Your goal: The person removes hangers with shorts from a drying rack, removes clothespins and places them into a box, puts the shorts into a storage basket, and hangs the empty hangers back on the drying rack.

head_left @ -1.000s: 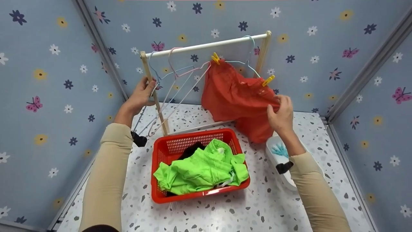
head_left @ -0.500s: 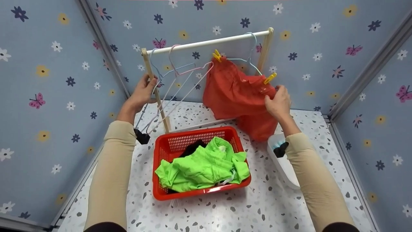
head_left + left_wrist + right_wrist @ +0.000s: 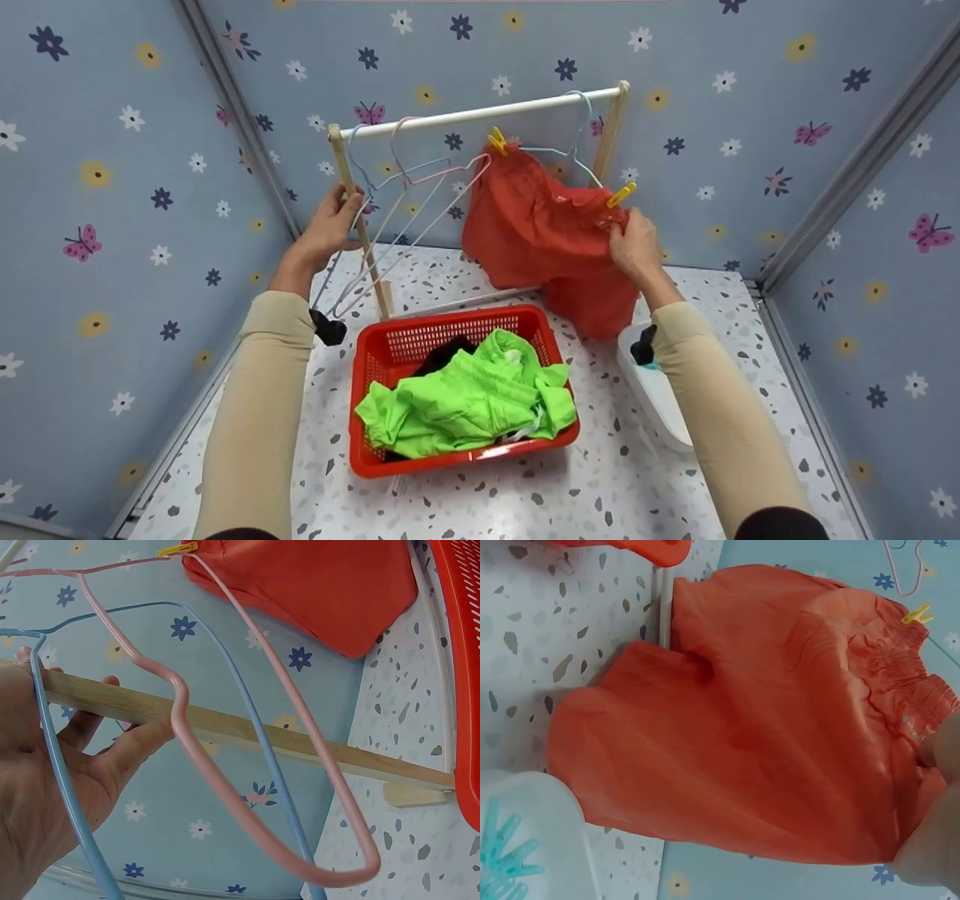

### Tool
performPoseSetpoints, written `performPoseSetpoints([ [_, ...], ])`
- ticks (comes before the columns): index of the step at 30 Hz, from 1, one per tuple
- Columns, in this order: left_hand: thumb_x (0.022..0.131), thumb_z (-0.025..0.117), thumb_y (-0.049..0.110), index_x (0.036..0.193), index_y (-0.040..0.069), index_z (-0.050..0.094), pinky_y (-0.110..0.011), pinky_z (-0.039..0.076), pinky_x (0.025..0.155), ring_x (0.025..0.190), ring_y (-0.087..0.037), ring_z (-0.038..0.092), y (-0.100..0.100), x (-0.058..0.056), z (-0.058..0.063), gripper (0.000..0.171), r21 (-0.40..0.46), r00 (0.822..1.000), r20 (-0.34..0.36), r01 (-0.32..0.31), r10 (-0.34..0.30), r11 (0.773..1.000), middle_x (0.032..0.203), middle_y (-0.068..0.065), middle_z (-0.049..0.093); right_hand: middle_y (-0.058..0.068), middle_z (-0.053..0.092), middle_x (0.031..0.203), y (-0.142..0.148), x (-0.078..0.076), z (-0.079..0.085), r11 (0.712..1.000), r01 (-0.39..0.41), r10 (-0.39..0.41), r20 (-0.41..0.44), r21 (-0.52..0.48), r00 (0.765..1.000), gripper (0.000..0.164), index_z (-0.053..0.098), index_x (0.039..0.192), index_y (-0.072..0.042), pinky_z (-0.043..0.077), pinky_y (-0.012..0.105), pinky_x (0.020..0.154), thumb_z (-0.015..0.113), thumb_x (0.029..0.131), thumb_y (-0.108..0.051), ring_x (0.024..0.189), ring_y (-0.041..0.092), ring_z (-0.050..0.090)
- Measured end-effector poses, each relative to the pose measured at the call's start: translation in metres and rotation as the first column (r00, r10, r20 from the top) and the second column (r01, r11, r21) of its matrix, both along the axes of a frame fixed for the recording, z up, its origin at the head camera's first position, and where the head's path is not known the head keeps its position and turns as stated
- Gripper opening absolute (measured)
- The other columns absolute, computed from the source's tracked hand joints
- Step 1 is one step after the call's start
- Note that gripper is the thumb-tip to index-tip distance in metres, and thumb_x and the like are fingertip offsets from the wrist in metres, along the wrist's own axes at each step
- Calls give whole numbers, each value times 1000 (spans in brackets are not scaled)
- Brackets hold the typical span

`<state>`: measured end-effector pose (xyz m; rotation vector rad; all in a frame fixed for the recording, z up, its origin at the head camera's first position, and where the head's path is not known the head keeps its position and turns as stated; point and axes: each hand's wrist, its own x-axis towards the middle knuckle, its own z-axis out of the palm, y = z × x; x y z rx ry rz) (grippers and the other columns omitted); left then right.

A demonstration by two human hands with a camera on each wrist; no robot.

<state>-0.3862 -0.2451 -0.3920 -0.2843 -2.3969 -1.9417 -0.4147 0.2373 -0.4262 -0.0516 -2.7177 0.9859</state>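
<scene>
My left hand (image 3: pixel 328 225) grips the left wooden post of a small clothes rack (image 3: pixel 480 113), with its thumb and fingers around the wood in the left wrist view. Red shorts (image 3: pixel 551 232) hang from a light blue hanger (image 3: pixel 577 154) by two yellow clothespins, the left clothespin (image 3: pixel 497 140) and the right clothespin (image 3: pixel 622 195). My right hand (image 3: pixel 637 244) pinches the shorts at the side of the waistband, just below the right clothespin. The elastic waistband (image 3: pixel 930 701) shows gathered in the right wrist view, where my fingers are partly cut off.
A pink hanger (image 3: pixel 277 660) and a blue hanger (image 3: pixel 232 667) hang bare beside the left post. In front stands a red basket (image 3: pixel 360 450) with bright green clothing (image 3: pixel 465 401) and something black. A white tub (image 3: pixel 660 412) with teal clothespins (image 3: pixel 506 859) stands at the right, under my forearm.
My right hand has moved left and inward, from the lower side edge of the shorts to the waistband near the right clothespin. The left hand stays on the post.
</scene>
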Motion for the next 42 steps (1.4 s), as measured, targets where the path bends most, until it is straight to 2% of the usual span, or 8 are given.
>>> performPoseSetpoints([
  [6,102,41,40,129,13,40,-64,40,92,125,-35,38,2,-1,-1,39,14,1000,9,0,0,1000,124,-15,45,18,62,96,2,1,-3,998,9,-3,-88,61,996,33,56,110,-3,45,42,68,41,105,-31,81,30,57],
  [9,102,41,40,128,16,40,-64,40,93,125,-33,39,3,0,-1,36,15,1000,30,2,-2,1000,125,-14,45,18,63,91,2,4,-4,996,39,-27,-157,79,987,33,60,104,-4,44,44,64,42,105,-32,76,32,58],
  [14,103,40,39,131,14,38,-64,38,94,126,-33,38,4,1,-1,38,10,999,39,13,-14,1000,129,-16,43,19,65,87,2,13,-2,992,92,-70,-228,88,971,32,63,98,-4,42,45,60,46,103,-30,72,34,57],
  [22,102,40,40,126,17,40,-65,39,92,125,-33,38,2,0,-1,34,19,1000,13,3,-4,1000,125,-15,44,20,65,84,4,21,15,985,130,-96,-266,111,959,31,63,92,-4,42,46,60,46,102,-27,73,36,59],
  [28,101,40,43,127,17,40,-62,41,92,125,-32,39,0,0,-2,36,3,1000,15,-16,16,1000,125,-14,45,18,63,80,11,31,23,983,145,-110,-282,109,953,33,64,93,-3,39,42,58,46,103,-28,69,33,57],
  [33,104,38,36,128,16,40,-63,39,94,126,-35,39,3,13,13,31,5,999,42,1,-1,1000,128,-19,44,19,64,81,20,37,27,984,143,-103,-316,109,943,34,65,94,-2,40,44,59,46,103,-29,69,35,58],
  [35,105,38,32,128,14,40,-64,38,95,126,-36,38,2,14,15,29,13,999,50,9,-9,1000,129,-20,43,19,63,79,24,40,29,983,146,-104,-325,108,940,34,65,93,-2,39,43,58,46,103,-29,68,34,57],
  [42,103,40,39,128,17,40,-64,38,95,126,-34,39,-1,0,-1,34,20,999,34,4,-5,1000,127,-15,44,18,63,78,34,54,37,984,147,-105,-344,100,933,34,67,94,-2,36,42,57,47,102,-28,66,33,54],
])
